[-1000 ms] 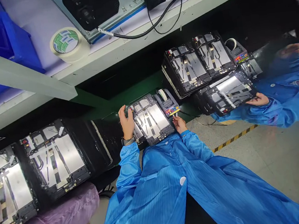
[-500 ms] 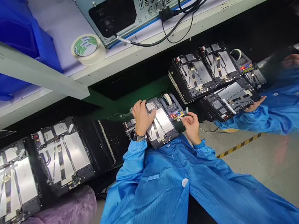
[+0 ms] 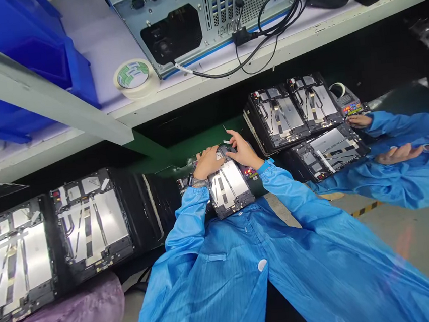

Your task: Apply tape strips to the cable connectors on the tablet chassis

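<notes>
An opened tablet (image 3: 227, 187) with a bare silver battery area and black flex cables lies tilted in front of my lap. My left hand (image 3: 207, 162) rests over its upper left corner, fingers lying flat. My right hand (image 3: 244, 151) is over the upper right corner, its fingers bent, with a small white strip of tape (image 3: 227, 141) at the fingertips. A thin pointed sliver (image 3: 224, 128) shows just above them; its kind is unclear. Behind my right wrist, the tape dispenser (image 3: 249, 173) with its lit red display is partly hidden.
More opened tablets (image 3: 276, 112) lie on black stacks to the right and left (image 3: 93, 218). A co-worker's hands (image 3: 398, 154) are at the right, near another dispenser (image 3: 347, 100). Above runs a white shelf (image 3: 193, 94) with a tape roll (image 3: 136, 80), computer case (image 3: 175, 35) and blue bins (image 3: 81, 77).
My right hand has moved from beside the dispenser up and left over the tablet's top edge, bringing the white strip. The co-worker's hand has let go of the tablet at right.
</notes>
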A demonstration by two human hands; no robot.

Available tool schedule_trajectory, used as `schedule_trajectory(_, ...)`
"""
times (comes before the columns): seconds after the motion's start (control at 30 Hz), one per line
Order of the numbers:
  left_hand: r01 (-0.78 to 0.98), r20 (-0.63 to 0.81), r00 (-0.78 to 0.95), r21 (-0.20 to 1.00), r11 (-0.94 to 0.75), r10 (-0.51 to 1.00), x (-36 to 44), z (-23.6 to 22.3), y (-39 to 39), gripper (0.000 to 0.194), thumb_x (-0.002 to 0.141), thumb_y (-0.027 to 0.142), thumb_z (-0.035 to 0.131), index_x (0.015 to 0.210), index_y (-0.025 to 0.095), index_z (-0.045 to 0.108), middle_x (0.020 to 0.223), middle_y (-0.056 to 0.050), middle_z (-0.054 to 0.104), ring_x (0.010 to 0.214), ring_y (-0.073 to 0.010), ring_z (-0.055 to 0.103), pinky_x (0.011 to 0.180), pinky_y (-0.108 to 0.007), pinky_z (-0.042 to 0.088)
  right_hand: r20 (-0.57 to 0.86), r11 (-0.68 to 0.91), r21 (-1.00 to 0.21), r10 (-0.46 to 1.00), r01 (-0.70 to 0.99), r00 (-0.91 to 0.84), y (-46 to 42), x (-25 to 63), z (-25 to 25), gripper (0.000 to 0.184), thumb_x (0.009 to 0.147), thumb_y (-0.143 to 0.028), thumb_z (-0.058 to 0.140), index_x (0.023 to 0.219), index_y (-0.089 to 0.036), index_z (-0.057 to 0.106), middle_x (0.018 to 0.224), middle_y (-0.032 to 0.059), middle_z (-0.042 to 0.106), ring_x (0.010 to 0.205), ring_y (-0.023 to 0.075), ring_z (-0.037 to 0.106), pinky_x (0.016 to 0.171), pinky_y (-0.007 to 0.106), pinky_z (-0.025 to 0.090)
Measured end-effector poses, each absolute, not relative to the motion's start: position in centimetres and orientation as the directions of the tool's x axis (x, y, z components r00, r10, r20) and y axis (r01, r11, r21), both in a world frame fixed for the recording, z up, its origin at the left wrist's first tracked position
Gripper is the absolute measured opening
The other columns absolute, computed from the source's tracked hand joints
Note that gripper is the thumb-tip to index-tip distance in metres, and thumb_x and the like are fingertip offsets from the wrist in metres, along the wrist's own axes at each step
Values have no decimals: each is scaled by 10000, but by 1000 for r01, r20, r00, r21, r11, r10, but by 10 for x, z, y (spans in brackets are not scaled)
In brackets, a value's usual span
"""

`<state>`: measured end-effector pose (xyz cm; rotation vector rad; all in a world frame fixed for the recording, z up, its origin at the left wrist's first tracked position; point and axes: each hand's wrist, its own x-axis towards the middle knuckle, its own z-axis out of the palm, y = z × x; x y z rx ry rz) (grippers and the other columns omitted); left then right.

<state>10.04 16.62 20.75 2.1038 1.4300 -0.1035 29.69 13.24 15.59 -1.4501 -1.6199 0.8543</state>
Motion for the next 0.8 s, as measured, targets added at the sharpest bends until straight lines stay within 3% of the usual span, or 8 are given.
schedule_trajectory(0.23,855,-383,440,454,-249,812,100,205,171,651,987,517,592,1564,228,510,1488,-153,624,1420,-368,534,1204,-512,345,110,157,-839,987,521,-121,131,299,149,886,861,-245,700,1645,-238,288,1204,76,571,976,223,567,970,403,516)
schedule_trajectory(0.4,868,-409,410,449,-211,815,99,205,174,644,977,467,629,1568,235,525,1528,-145,611,1416,-372,549,1187,-507,382,56,60,-932,998,356,-22,133,305,163,783,882,-249,685,1590,-213,353,1045,20,607,854,173,578,864,322,526)
schedule_trajectory(0.53,875,-410,389,444,-191,825,98,207,176,644,961,488,668,1546,242,561,1504,-136,636,1363,-360,597,1153,-461,423,-80,-16,-970,963,242,-257,144,316,181,698,853,-189,691,1505,-188,442,848,-40,611,733,145,572,723,258,481)
schedule_trajectory(0.63,877,-407,374,447,-175,833,97,208,175,640,952,491,687,1532,242,580,1485,-130,652,1352,-354,608,1144,-448,433,-177,-25,-942,883,333,-434,153,315,190,721,818,-122,713,1491,-178,462,785,-66,618,695,135,566,684,233,449)
schedule_trajectory(0.8,879,-400,368,444,-174,839,97,210,173,640,949,479,699,1529,234,586,1476,-132,661,1344,-355,614,1133,-445,440,-233,35,-863,858,503,-458,165,305,197,784,809,-27,699,1537,-158,442,756,-68,632,697,139,590,670,218,425)
